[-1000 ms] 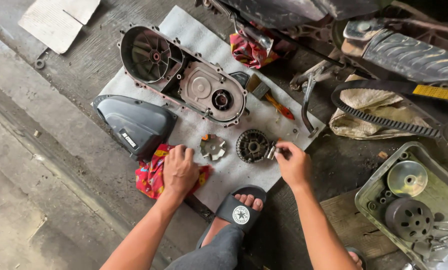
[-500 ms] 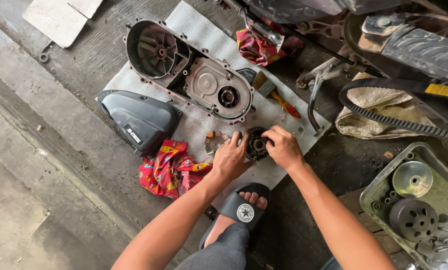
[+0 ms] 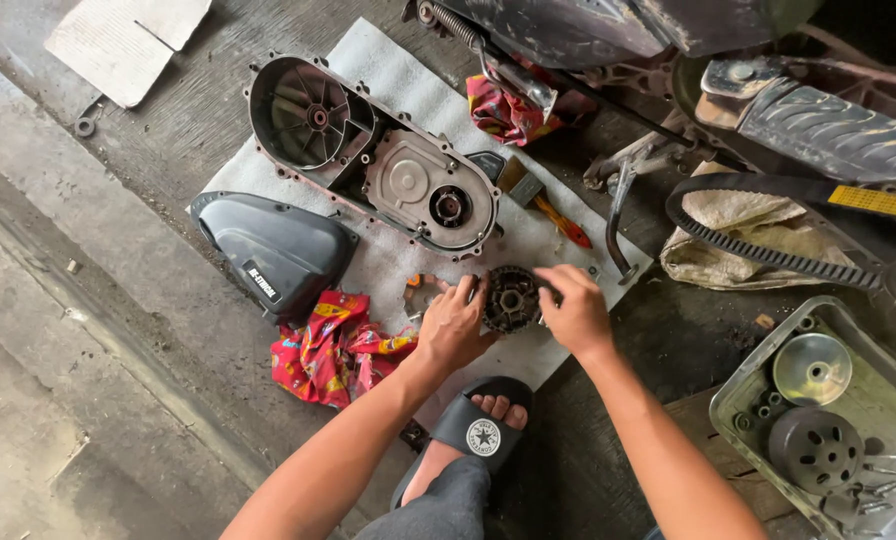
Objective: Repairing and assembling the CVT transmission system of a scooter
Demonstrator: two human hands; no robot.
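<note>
a round dark toothed disc (image 3: 513, 298) is gripped from both sides on the pale mat (image 3: 388, 75), just past the middle of the view toward 5 o'clock. the left hand (image 3: 451, 328) is pressed on the disc's 9 o'clock edge, fingers curled together against the rim. the right hand (image 3: 575, 312) is laid on the 3 o'clock edge, fingers bent and closed around that side. the disc is seen lying flat, its hub facing up, between the two thumbs.

at 12 o'clock from the disc, a long metal engine case cover (image 3: 373, 155) is spread across the mat, one deep round cavity at its 10 o'clock end and a smaller bearing hole at the near end. at 9 o'clock a black plastic cover (image 3: 268, 250) is set partly on the mat, and a red patterned rag (image 3: 333, 345) is bunched just beside the left wrist. a brush with an orange handle (image 3: 543, 205) is lying at 1 o'clock, near the case cover. a toothed drive belt (image 3: 768, 250) is draped over a tan cloth at 3 o'clock, well apart from the hands. at 4 o'clock a grey tray (image 3: 738, 400) is filled with a shiny round plate, a dark drum and small parts. at 6 o'clock a foot in a black slide sandal (image 3: 473, 430) is planted on the mat's edge
</note>
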